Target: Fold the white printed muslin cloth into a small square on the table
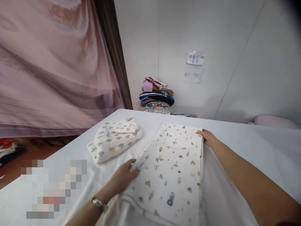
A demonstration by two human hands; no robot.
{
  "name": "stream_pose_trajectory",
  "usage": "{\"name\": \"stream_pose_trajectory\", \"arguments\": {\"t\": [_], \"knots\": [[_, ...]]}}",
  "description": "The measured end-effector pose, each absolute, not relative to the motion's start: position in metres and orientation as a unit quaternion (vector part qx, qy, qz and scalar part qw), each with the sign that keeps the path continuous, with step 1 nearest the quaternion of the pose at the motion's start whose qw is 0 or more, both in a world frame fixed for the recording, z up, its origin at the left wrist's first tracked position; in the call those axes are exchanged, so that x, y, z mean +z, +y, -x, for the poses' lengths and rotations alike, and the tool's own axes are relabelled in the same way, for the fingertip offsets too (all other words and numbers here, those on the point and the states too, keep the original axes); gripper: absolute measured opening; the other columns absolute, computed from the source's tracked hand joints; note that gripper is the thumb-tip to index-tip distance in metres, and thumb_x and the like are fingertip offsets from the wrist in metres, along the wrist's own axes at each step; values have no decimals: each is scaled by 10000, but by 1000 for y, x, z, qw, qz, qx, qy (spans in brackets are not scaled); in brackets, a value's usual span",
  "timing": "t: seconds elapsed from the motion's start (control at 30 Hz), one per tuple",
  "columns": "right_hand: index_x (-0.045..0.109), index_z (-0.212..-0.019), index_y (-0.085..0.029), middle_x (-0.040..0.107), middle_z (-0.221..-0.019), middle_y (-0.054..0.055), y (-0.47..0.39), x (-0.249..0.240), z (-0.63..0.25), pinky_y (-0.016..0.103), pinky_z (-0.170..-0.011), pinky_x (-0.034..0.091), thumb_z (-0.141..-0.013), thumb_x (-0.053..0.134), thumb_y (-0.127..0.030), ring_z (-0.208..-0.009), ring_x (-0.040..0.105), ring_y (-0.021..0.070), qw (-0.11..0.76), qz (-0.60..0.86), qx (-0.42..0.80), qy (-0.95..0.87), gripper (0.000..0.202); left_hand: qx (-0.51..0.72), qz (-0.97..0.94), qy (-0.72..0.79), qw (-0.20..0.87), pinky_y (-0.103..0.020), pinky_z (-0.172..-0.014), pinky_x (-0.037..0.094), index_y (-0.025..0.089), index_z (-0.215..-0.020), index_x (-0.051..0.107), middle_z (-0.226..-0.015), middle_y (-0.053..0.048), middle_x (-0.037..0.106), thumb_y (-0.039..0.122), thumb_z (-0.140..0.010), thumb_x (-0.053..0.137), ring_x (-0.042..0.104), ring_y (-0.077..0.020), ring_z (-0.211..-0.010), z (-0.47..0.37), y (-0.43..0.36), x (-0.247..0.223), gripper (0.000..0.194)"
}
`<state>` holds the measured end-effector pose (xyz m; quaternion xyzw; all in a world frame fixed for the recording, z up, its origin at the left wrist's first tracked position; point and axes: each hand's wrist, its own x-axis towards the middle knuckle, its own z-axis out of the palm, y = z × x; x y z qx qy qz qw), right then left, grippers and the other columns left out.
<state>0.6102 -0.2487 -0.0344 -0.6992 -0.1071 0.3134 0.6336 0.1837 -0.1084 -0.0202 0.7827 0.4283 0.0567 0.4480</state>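
A white cloth (175, 163) printed with small motifs lies folded into a long strip on the table, its near end running out of view at the bottom. My left hand (125, 177), a bracelet or watch on its wrist, has its fingers closed on the cloth's left edge, the fingertips partly hidden. My right hand (208, 138) pinches the right edge near the far corner. Left of the strip, a second white cloth (116, 141) with a mushroom-like print lies loosely bunched, touched by neither hand.
The white table (237, 135) reaches towards a pale wall with two paper signs (195, 59). Behind its far edge rises a stack of folded fabrics (157, 95). A pink curtain (58, 69) hangs at the left. A blurred patch (53, 191) hides something at the lower left.
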Motion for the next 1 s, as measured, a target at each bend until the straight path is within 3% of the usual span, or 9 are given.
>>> {"name": "stream_pose_trajectory", "arguments": {"t": [0.1, 0.17, 0.27, 0.33, 0.53, 0.67, 0.73, 0.83, 1.0], "knots": [[519, -1140, -163, 692, -935, 95, -309, -41, -565, 295, -674, 540, -659, 633, -97, -767, 665, 207, 659, 672, 323, -99, 499, 13, -852, 428, 301, -328, -827, 424, 185, -1090, 592, -1025, -73, 656, 362, -612, 584, 589, -276, -964, -180, -55, -5, 509], [484, -1178, -205, 679, -996, 85, -354, -46, -524, 310, -702, 547, -674, 680, -169, -821, 661, 214, 686, 618, 375, -87, 542, -27, -872, 427, 237, -340, -792, 425, 203, -1041, 620, -981, -74, 661, 383, -620, 570, 589, -295, -946, -179, -23, 2, 461], [341, -1311, -258, 647, -1075, 83, -411, -46, -476, 341, -727, 552, -698, 716, -290, -849, 656, 210, 654, 617, 435, -55, 720, -65, -881, 429, 189, -342, -762, 429, 217, -999, 633, -975, -67, 659, 399, -647, 551, 590, -287, -922, -181, 2, 2, 404], [259, -1364, -272, 635, -1090, 86, -434, -40, -470, 346, -703, 559, -682, 733, -332, -853, 651, 210, 627, 668, 399, -32, 832, -65, -886, 433, 152, -355, -772, 428, 225, -989, 634, -999, -55, 656, 382, -674, 535, 583, -285, -933, -183, 4, -2, 366], [582, -1109, -154, 644, -1026, 99, -431, -37, -528, 262, -684, 522, -763, 595, -357, -922, 608, 195, 500, 811, 281, -117, 401, -18, -904, 422, 63, -388, -784, 444, 153, -1065, 590, -1004, -136, 647, 364, -749, 446, 596, -306, -931, -178, -25, -9, 406], [621, -1097, -159, 668, -994, 77, -398, -40, -547, 280, -730, 468, -807, 478, -357, -875, 611, 193, 337, 875, 215, -272, 379, 89, -936, 341, -20, -427, -865, 417, 133, -1012, 599, -1092, -156, 609, 352, -788, 390, 554, -318, -1010, -188, -54, -7, 377], [661, -1023, -167, 671, -996, 70, -386, -39, -550, 265, -735, 442, -802, 472, -349, -873, 607, 187, 294, 883, 201, -305, 343, 133, -947, 292, -4, -389, -892, 412, 135, -1013, 594, -1079, -136, 616, 361, -806, 396, 562, -281, -1002, -208, -77, -8, 365], [699, -846, -175, 688, -869, 63, -378, -35, -552, 253, -645, 412, -776, 491, -327, -764, 609, 182, 265, 886, 208, -318, 267, 136, -956, 247, 86, -298, -794, 463, 189, -1038, 575, -1002, -71, 641, 340, -842, 392, 611, -191, -866, -256, -130, -10, 308], [667, -864, -184, 670, -896, 64, -381, -31, -548, 245, -632, 363, -813, 444, -379, -782, 580, 173, 234, 898, 161, -336, 301, 76, -978, 101, 163, -269, -698, 461, 189, -954, 585, -914, -45, 625, 347, -852, 439, 594, -159, -777, -329, -231, -5, 238]]}}
